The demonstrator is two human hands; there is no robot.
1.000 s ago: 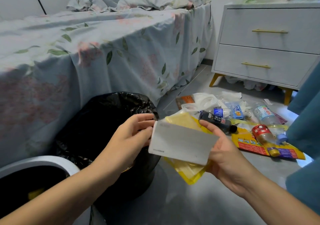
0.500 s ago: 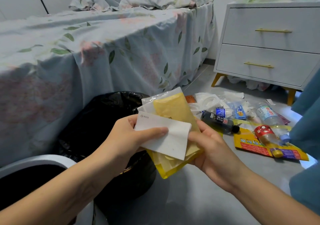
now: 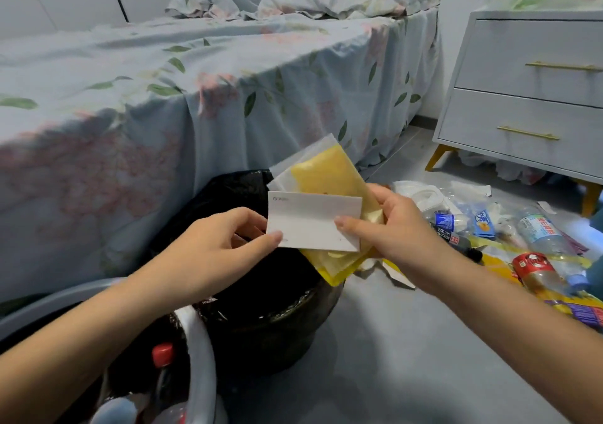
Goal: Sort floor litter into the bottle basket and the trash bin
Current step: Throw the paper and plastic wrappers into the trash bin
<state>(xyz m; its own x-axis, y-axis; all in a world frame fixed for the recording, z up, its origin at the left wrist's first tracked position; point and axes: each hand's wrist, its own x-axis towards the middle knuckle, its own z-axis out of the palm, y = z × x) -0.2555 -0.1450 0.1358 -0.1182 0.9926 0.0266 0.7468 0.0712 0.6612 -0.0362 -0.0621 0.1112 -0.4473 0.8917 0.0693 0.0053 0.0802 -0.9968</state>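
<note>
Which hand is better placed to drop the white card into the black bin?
Left, probably. The left hand pinches the white card's edge directly above the black-lined trash bin. The right hand also grips the yellow pouch.

Head camera looks forward and down, seemingly close, over the floor (image 3: 408,358).

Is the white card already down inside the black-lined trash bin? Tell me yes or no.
No: the white card is above the trash bin, pinched by the left hand and right hand against the yellow pouch.
</note>
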